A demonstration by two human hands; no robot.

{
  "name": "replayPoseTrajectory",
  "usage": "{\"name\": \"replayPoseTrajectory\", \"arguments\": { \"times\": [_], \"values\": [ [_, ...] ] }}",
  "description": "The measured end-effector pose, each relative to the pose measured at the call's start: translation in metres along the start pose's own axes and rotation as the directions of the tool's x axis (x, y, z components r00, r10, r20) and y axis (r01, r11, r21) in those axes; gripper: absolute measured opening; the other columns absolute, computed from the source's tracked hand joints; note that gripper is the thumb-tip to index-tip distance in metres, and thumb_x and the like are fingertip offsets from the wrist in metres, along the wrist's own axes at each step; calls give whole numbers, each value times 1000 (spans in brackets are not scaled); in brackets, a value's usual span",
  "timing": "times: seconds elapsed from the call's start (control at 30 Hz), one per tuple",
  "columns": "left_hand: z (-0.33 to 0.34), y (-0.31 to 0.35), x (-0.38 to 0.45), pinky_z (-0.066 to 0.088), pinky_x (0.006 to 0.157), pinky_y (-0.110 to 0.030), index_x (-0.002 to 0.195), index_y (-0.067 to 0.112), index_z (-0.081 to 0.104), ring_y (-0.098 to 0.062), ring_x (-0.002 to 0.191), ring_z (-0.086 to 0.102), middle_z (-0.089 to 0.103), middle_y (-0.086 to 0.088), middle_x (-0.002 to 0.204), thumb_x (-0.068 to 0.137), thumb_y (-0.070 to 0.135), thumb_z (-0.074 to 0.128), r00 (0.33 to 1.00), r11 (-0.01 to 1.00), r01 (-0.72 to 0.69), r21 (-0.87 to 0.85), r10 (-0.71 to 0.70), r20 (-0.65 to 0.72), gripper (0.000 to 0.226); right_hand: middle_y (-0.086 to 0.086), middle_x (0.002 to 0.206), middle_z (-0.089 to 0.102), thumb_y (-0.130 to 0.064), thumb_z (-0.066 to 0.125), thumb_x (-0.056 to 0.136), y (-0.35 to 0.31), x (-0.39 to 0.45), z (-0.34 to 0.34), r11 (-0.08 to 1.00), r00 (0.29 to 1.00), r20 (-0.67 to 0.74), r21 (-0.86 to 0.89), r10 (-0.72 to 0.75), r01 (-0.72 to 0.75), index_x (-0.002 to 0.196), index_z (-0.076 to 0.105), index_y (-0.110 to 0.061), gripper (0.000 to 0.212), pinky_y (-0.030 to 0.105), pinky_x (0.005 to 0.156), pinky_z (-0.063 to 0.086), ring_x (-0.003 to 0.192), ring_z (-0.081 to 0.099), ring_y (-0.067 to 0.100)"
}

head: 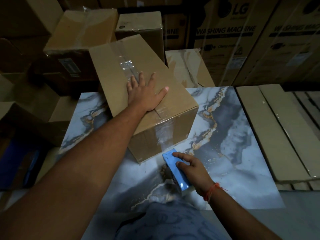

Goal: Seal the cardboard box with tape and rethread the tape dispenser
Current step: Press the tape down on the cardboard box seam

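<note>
A brown cardboard box (114, 73) stands on a marbled blue-grey slab (230, 135), turned at an angle. A strip of clear tape (127, 64) runs along its top seam and down the near side face. My left hand (146, 92) lies flat on the box top with fingers spread, over the tape. My right hand (192, 168) grips a blue tape dispenser (174, 168) just below the box's near side, where a stretch of clear tape joins dispenser and box. An orange thread circles my right wrist.
Several taped cardboard boxes (81, 33) are stacked behind and to the left. Large washing machine cartons (230, 38) line the back. Flat cardboard packs (277, 132) lie to the right of the slab. A dark blue bin (19, 153) sits at the left.
</note>
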State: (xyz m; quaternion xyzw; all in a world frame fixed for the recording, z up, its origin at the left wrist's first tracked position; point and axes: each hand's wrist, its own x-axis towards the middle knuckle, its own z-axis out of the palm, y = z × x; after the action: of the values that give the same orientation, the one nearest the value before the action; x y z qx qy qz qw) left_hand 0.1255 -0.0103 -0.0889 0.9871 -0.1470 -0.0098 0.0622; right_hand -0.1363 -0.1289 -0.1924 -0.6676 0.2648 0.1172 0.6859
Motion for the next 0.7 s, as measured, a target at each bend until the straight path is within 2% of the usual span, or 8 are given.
{"name": "replayPoseTrajectory", "arguments": {
  "times": [0.27,0.4,0.43,0.47,0.5,0.57,0.67,0.7],
  "values": [
    [0,0,-1,3,126,-59,162,37,9,-48,156,4,7,-18,172,86,86,16,1000,1000,-6,-9,6,-8,91,9,123,68,-7,59,97,-8,1,5,999,999,-38,12,37,-36,121,73,-21,31,38,83,59,92,67,25],
    [-1,0,-1,3,126,-59,162,37,8,-48,156,3,6,-18,172,86,86,16,1000,1000,-4,-5,4,-3,91,13,106,67,0,53,98,-11,6,6,987,988,-75,100,132,-124,119,69,-5,27,27,64,58,80,63,24],
    [-1,0,-2,3,126,-58,162,37,8,-47,156,3,6,-18,172,86,86,16,1000,1000,-3,-5,3,-3,90,14,103,68,-1,54,98,-7,6,5,990,985,-112,62,132,-126,120,68,-3,27,31,67,59,81,64,25],
    [-1,0,-2,3,126,-58,162,37,8,-47,156,3,6,-18,172,87,86,16,1000,1000,-4,-5,4,-2,90,13,105,71,-4,56,97,1,6,1,993,980,-172,-47,96,-106,121,69,-7,28,37,77,60,87,66,27],
    [-2,1,-2,3,126,-58,162,37,8,-47,157,3,6,-18,172,87,86,16,1000,1000,-5,-4,5,-2,90,11,111,73,-10,59,95,8,3,-3,983,976,-213,-168,38,-75,121,71,-15,29,43,88,60,95,69,28],
    [-2,1,-2,3,126,-58,162,36,8,-47,157,3,5,-18,172,87,86,16,1000,1000,-3,2,3,-3,90,4,120,74,-18,64,93,13,-8,-9,933,965,-251,-358,-73,-23,117,73,-28,28,44,96,57,106,71,24],
    [-1,1,-2,3,126,-58,162,36,9,-48,156,4,6,-18,172,87,86,16,1000,1000,-5,1,5,-4,90,-2,117,76,-23,65,93,11,-19,-17,838,923,-302,-544,-238,38,122,71,-32,31,28,86,54,103,72,23],
    [-1,1,-2,3,126,-58,162,37,9,-48,156,4,7,-18,172,87,86,16,1000,1000,-4,0,4,-5,90,0,113,78,-24,65,93,12,-20,-20,772,904,-304,-634,-301,44,125,70,-32,33,28,79,52,100,73,26]
  ]
}}
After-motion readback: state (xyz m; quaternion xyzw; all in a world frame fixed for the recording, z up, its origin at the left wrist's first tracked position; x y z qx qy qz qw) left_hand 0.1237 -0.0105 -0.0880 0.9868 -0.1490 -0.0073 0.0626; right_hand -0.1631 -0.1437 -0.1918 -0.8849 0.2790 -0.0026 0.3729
